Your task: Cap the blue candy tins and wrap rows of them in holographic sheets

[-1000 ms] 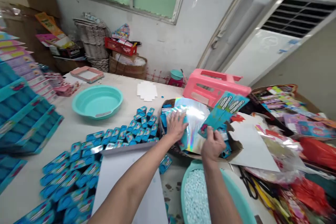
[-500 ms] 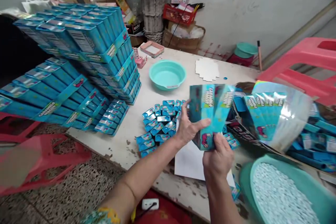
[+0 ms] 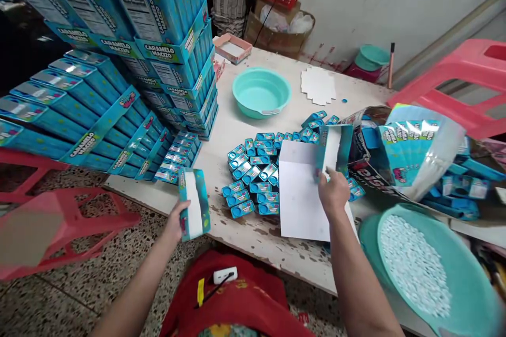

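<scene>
My left hand (image 3: 176,221) grips a blue open carton (image 3: 196,202), white inside, near the table's front left edge. Over the white sheet (image 3: 302,202), my right hand (image 3: 334,189) holds a second blue carton (image 3: 336,148), its white inside also showing. Small blue tins (image 3: 251,174) lie in rows between the two hands. To the left rises a tall stack of blue display boxes (image 3: 166,52), with more boxes (image 3: 85,142) leaning beside it.
An aqua basin (image 3: 261,110) sits behind the tins. On the right are a large aqua tub (image 3: 470,274) with small white pieces, a box of blue cartons (image 3: 369,168) and a red stool (image 3: 446,73). Another red stool (image 3: 95,210) stands lower left.
The cartons held together by both hands are now apart, one in each hand. My left hand has moved left and down with its carton. The view has tilted downward.
</scene>
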Available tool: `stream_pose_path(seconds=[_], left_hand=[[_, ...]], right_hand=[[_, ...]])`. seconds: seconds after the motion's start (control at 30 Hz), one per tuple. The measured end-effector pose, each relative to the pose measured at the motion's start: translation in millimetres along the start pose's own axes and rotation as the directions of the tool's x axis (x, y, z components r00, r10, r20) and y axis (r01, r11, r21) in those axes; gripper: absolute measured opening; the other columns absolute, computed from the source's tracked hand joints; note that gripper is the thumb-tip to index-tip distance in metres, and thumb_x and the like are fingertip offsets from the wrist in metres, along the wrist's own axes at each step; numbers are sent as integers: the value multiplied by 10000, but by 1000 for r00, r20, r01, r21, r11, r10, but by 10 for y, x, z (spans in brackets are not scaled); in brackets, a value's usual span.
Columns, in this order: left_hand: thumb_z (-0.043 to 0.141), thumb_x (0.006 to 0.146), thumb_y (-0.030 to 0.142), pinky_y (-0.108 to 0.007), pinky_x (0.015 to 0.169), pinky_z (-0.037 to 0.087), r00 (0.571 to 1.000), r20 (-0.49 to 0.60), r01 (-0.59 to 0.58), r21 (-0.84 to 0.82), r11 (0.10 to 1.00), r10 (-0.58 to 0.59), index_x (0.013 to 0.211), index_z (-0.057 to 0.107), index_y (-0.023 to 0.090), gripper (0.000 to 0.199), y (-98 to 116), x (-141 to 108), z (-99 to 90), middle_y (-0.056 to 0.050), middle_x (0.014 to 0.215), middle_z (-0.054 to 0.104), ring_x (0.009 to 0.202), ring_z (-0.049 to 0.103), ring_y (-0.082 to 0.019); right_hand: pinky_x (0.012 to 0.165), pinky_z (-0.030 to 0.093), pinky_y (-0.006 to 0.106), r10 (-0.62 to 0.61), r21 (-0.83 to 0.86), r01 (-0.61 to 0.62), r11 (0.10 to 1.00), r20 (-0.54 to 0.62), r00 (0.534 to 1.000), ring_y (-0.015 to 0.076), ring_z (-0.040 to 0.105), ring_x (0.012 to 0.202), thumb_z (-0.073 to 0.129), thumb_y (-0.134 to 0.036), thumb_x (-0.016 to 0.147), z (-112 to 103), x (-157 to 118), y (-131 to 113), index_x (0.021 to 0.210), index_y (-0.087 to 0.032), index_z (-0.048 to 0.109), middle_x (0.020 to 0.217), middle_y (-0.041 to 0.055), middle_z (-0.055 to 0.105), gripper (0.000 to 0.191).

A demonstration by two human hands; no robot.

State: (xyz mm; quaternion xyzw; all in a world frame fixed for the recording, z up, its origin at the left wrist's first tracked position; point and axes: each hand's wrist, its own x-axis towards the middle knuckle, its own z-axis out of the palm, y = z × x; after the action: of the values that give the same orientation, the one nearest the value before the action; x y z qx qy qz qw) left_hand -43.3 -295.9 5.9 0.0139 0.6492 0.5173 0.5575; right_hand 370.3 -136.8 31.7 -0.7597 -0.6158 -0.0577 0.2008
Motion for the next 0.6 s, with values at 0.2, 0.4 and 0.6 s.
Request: stream_pose_path(seconds=[0.2, 0.4, 0.6], left_hand=[[629, 657, 358, -389, 880, 443, 953, 6, -270, 468, 841, 303, 1243, 447, 120, 658, -272, 175, 78, -150, 1188, 581, 1074, 549, -277], [639, 658, 546, -525, 1071, 166, 642, 603, -624, 770, -135, 473, 1423, 227, 195, 938, -141, -139, 563, -157, 1500, 175, 1374, 116, -349], [692, 606, 393, -588, 1016, 156, 697, 683, -596, 721, -353, 218, 1438, 205, 285, 970, -425, -162, 1166, -165, 1434, 253, 1278, 244, -418]], right_hand=[[946, 372, 444, -184, 267, 221, 938, -156, 970, 268, 459, 1145, 509, -316, 845, -226, -637, -414, 1234, -133, 495, 1198, 170, 532, 430], [869, 464, 402, -200, 687, -36, 726, 261, 944, 227, 542, 1043, 464, -241, 864, -260, -2038, -991, 1150, -220, 524, 1106, 105, 580, 293], [703, 509, 336, -260, 640, -331, 694, 651, 713, 218, 625, 786, 497, -238, 797, 147, -2645, -1011, 882, -201, 640, 866, 68, 650, 171]])
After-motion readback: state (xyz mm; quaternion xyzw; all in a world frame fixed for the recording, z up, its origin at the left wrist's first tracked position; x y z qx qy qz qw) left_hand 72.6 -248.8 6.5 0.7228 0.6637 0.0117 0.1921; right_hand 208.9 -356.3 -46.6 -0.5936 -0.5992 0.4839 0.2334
